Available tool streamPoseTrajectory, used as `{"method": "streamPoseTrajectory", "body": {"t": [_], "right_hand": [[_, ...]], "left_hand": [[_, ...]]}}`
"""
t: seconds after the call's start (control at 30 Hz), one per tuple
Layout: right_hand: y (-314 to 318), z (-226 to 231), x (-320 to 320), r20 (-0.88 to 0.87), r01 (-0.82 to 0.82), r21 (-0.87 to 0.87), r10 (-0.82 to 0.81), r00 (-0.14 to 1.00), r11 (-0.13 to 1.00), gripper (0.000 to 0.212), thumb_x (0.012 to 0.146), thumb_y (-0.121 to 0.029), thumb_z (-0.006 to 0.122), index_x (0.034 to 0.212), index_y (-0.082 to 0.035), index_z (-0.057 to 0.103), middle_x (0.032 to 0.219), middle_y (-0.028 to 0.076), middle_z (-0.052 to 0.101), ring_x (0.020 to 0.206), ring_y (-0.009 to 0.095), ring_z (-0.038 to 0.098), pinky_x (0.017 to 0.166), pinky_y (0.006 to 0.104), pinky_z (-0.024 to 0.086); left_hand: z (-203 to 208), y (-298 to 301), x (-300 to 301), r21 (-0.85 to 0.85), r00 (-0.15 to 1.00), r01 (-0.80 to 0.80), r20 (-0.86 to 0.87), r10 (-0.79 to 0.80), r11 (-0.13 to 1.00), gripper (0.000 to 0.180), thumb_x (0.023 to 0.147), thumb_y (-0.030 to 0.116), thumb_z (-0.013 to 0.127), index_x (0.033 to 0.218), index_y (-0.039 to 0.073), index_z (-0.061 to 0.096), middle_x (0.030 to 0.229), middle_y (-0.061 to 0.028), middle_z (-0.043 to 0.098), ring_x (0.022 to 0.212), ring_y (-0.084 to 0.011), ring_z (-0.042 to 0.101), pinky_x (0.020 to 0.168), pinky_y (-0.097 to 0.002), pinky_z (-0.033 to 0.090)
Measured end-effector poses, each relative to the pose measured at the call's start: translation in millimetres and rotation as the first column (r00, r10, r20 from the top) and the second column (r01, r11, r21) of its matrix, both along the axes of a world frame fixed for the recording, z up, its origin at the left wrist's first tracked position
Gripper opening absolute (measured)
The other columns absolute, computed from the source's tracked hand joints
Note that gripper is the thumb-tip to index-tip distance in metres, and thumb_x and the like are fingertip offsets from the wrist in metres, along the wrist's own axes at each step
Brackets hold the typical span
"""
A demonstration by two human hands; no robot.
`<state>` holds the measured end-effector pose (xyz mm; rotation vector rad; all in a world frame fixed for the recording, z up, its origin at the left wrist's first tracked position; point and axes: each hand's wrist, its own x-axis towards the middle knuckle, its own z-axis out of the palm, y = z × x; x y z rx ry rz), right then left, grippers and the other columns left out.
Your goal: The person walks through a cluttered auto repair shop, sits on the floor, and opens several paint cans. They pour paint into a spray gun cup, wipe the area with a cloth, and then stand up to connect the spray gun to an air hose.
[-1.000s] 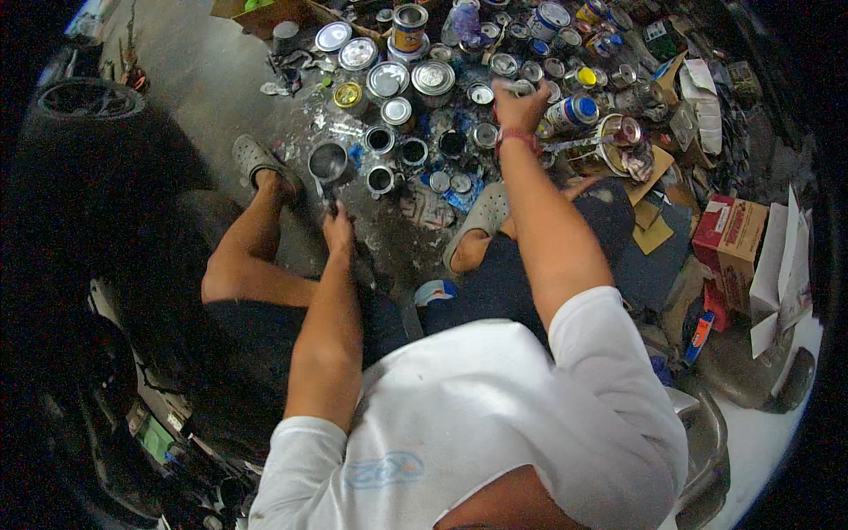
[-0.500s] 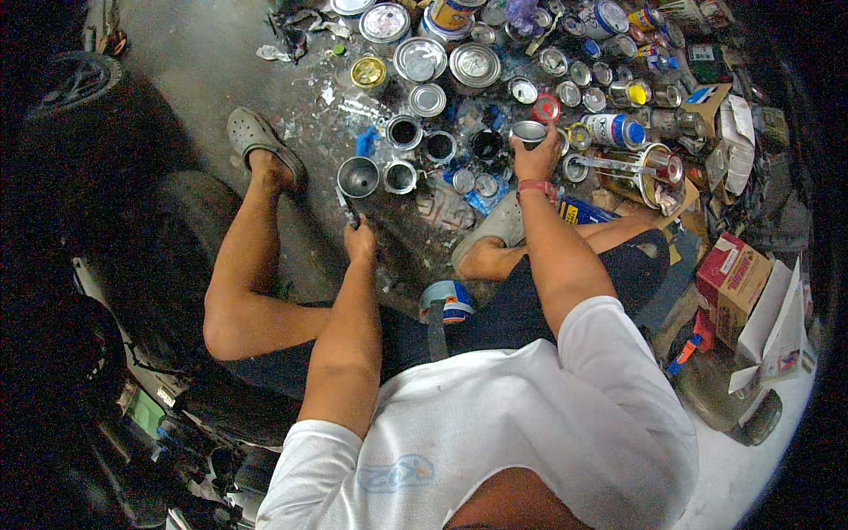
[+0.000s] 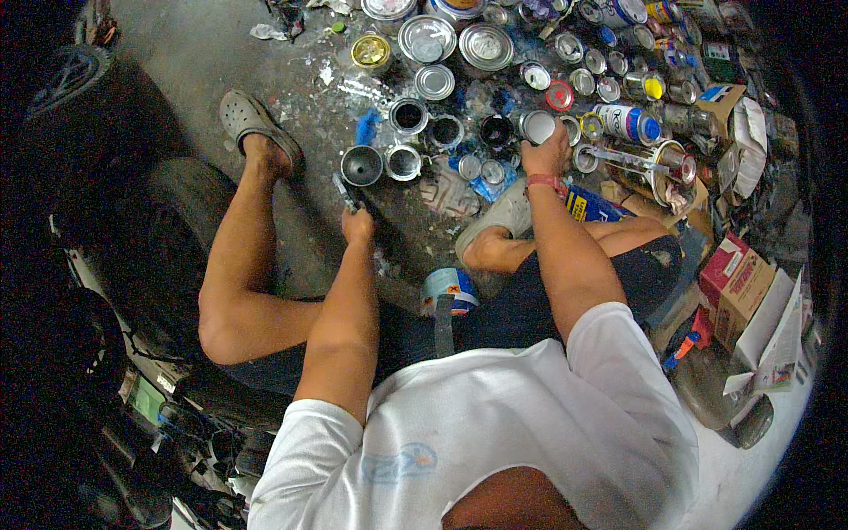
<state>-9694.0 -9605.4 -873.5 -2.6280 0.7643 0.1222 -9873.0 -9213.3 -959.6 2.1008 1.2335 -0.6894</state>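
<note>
My left hand (image 3: 358, 225) is closed around the handle of a spray gun (image 3: 343, 190). Its round metal cup (image 3: 362, 165) is uncovered, with dark grey walls and a hole at the bottom. On the right, my right hand (image 3: 546, 152) grips a small round tin (image 3: 536, 127), whose pale round top faces up. Left of that tin stand open tins of dark paint: one (image 3: 496, 132) right beside it, another (image 3: 444, 132) in the middle and a third (image 3: 408, 116) farther left. An open tin with a silvery inside (image 3: 404, 162) is next to the cup.
Lidded paint cans (image 3: 486, 46) crowd the far floor. A white can with a blue cap (image 3: 629, 124) lies at the right, near a streaked tin (image 3: 649, 168) and a cardboard box (image 3: 735, 287). By my lap is a blue and white can (image 3: 449, 291). A tyre (image 3: 66, 84) stands at left.
The tin in my right hand has turned so that its pale round top shows more fully. My left hand still holds the spray gun. The whole view has shifted slightly.
</note>
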Motion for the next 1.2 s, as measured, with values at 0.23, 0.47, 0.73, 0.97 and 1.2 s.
{"method": "streamPoseTrajectory", "body": {"t": [0.23, 0.47, 0.73, 0.97, 1.2], "right_hand": [[12, 6, -7, 0.258, -0.091, -0.06, 0.104, 0.961, 0.994, 0.084, 0.075, -0.013, 0.082, 0.149, -0.01, 0.044, 0.151, 0.024, 0.043, 0.141, 0.044, 0.039, 0.118, 0.0564, 0.031], [33, 40, -12, 0.268, -0.271, -0.038, 0.271, 0.925, 0.962, 0.076, 0.076, -0.008, 0.073, 0.147, -0.009, 0.046, 0.148, 0.019, 0.048, 0.137, 0.043, 0.043, 0.116, 0.0546, 0.035], [53, 29, -13, 0.059, -0.375, 0.135, 0.37, 0.927, 0.917, 0.094, 0.073, -0.011, 0.085, 0.154, -0.008, 0.038, 0.143, 0.021, 0.051, 0.132, 0.045, 0.048, 0.114, 0.0505, 0.04], [55, 15, -8, 0.073, -0.288, 0.209, 0.279, 0.958, 0.935, 0.085, 0.07, -0.022, 0.09, 0.141, -0.009, 0.045, 0.132, 0.024, 0.061, 0.122, 0.044, 0.059, 0.102, 0.0508, 0.049], [59, 52, -13, 0.091, -0.248, 0.201, 0.234, 0.968, 0.948, 0.081, 0.068, -0.031, 0.087, 0.135, -0.011, 0.047, 0.118, 0.024, 0.067, 0.109, 0.045, 0.065, 0.092, 0.0525, 0.053]], "left_hand": [[15, -20, 9, 0.105, 0.994, -0.091, 0.067, 0.084, 0.99, 0.047, 0.093, 0.032, 0.065, 0.129, 0.003, 0.066, 0.124, -0.0256, 0.069, 0.119, -0.0446, 0.063, 0.102, -0.0493, 0.048], [19, -19, 16, 0.16, 0.989, -0.131, 0.085, 0.119, 0.978, 0.049, 0.095, 0.036, 0.064, 0.125, -0.003, 0.067, 0.127, -0.0265, 0.067, 0.119, -0.0445, 0.063, 0.101, -0.0493, 0.049], [12, -7, 21, 0.072, 0.979, -0.201, -0.016, 0.203, 0.977, 0.061, 0.094, 0.045, 0.065, 0.129, -0.005, 0.064, 0.134, -0.0276, 0.064, 0.127, -0.0432, 0.059, 0.108, -0.0474, 0.045], [31, -14, 28, 0.059, 0.955, -0.295, 0.047, 0.292, 0.954, 0.069, 0.088, 0.034, 0.077, 0.138, -0.003, 0.049, 0.136, -0.0261, 0.062, 0.126, -0.0407, 0.06, 0.109, -0.0448, 0.044], [8, -11, 29, 0.012, 0.897, -0.434, 0.096, 0.431, 0.901, 0.089, 0.074, 0.031, 0.09, 0.142, 0.003, 0.04, 0.139, -0.0251, 0.057, 0.127, -0.0409, 0.058, 0.11, -0.0448, 0.045]]}}
